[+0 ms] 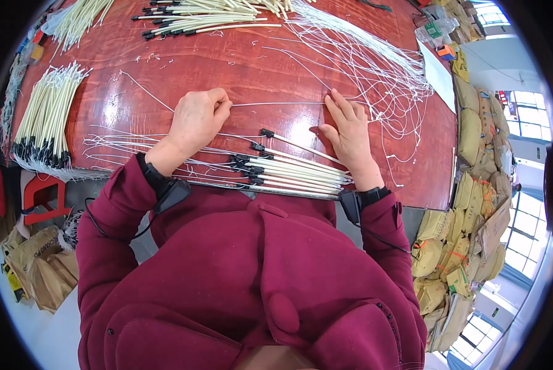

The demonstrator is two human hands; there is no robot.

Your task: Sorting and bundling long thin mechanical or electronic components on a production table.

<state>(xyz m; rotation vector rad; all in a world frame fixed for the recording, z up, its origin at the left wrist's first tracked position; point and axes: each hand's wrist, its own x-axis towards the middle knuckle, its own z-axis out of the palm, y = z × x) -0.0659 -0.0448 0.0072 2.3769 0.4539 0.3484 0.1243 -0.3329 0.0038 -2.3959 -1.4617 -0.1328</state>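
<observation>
A: What do we note nearest the body?
B: We see near rods (307, 175), pale with black ends, in a loose row at the edge of the red table (215, 68). Loose strands (113, 143) run beneath the left forearm.

A: And the hands?
B: Just beyond the rods, we record the left hand (199, 117) closed, pinching a white cord (276, 103) between thumb and fingers. The cord stretches across the table to the right hand (349, 126), whose fingers are spread, fingertips at the cord. We cannot tell whether they press on it.

A: Farther out?
B: We log a rod bundle (48, 117) well to the left, then a cord tangle (375, 58) beyond the right hand. Far rods (227, 17) lie at the table's far side; a clear bottle (438, 28) is at far right.
</observation>
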